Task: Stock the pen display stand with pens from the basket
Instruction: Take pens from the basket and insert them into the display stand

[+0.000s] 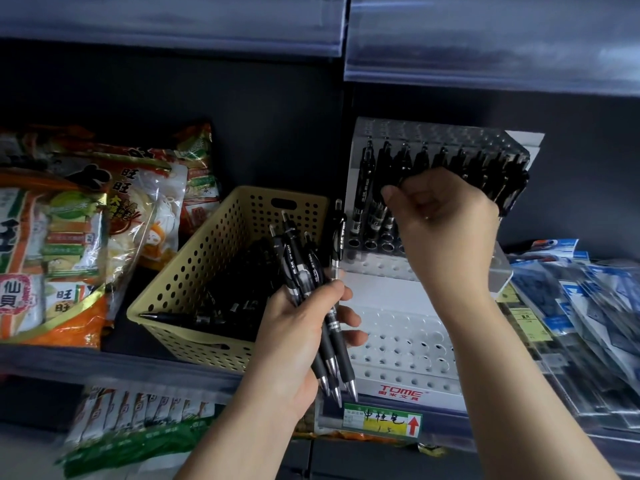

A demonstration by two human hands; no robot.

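My left hand (294, 327) grips a bundle of several black pens (304, 268), tips pointing down, between the basket and the stand. The yellow perforated basket (166, 299) on the shelf holds more black pens (221, 306). The white tiered pen display stand (398, 341) stands to its right. Its top row (450, 161) is filled with black pens, a few stand in the second row, and the lower tiers show bare holes. My right hand (446, 223) is raised at the upper tiers, fingers curled, thumb and fingertips pinching what looks like a black pen, mostly hidden by the hand.
Snack bags (79, 237) crowd the shelf left of the basket. Flat blue-and-clear packets (571, 323) lie right of the stand. An upper shelf edge (485, 46) overhangs. A green and yellow price tag (381, 422) sits on the shelf front, with more snack packs (138, 414) below.
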